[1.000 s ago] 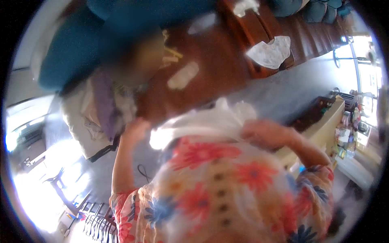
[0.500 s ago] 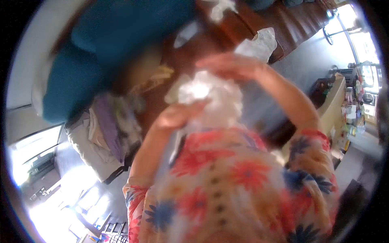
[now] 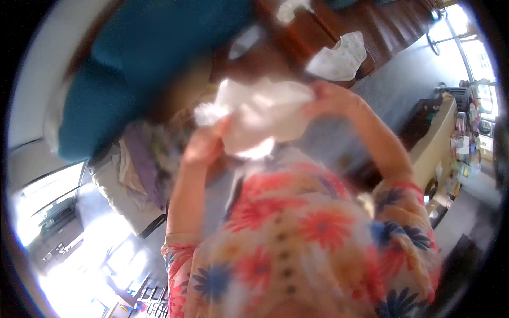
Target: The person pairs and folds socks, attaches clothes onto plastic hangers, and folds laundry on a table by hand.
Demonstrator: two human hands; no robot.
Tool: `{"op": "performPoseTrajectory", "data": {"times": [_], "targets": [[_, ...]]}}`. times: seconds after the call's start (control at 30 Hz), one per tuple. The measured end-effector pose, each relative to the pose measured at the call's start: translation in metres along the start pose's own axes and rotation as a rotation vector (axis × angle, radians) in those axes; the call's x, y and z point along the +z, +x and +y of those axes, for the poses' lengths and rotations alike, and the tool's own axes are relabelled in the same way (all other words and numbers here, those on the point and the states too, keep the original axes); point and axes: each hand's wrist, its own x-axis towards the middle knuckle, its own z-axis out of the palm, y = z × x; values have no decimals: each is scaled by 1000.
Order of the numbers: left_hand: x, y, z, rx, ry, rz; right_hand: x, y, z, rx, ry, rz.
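A thin white cloth [image 3: 270, 108], creased and smeared by motion, is spread between my two hands in front of my chest. My left hand [image 3: 205, 144] closes on its lower left part, with the fingers blurred. At its right edge, my right hand [image 3: 333, 100] grips the cloth. Past my right hand lies a separate white cloth piece [image 3: 339, 57] with a faint pattern, on a brown surface [image 3: 297, 40]. Another small white cloth [image 3: 291, 8] is at the top edge.
A pile of clothes [image 3: 127, 169], with grey-white and purple fabric, lies at the left. A large teal shape [image 3: 127, 69] fills the upper left. A cream-sided unit [image 3: 432, 135] stands at the right, and several small items are behind it. Bright windows are on both sides.
The white cloth has gone from a bunched shape to a wider spread. My right hand has lowered onto its right edge, and my left hand has moved left.
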Motion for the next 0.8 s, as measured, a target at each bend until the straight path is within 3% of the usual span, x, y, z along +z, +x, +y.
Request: {"op": "performPoseTrajectory", "data": {"times": [0.1,0.17,0.3,0.4,0.5,0.67,0.8], "targets": [[-1,-4,1,3,-3,40,-1,-4,5,-144,-42,34],[-26,-3,-8,-111,249,108,0,-5,7,-154,-80,66],[-23,-27,-10,-152,232,-122,-2,-21,-1,-152,-89,30],[-36,-44,-33,52,-33,-472,0,-35,-13,-108,-31,-154],[-51,-52,-60,-63,-247,-725,4,-33,-16,-180,-45,-312],[-50,-59,-79,-295,-339,-859,27,5,-3,-363,-232,-441],[-54,-62,-80,-359,-363,-883,73,28,8,-492,-348,-352]]}}
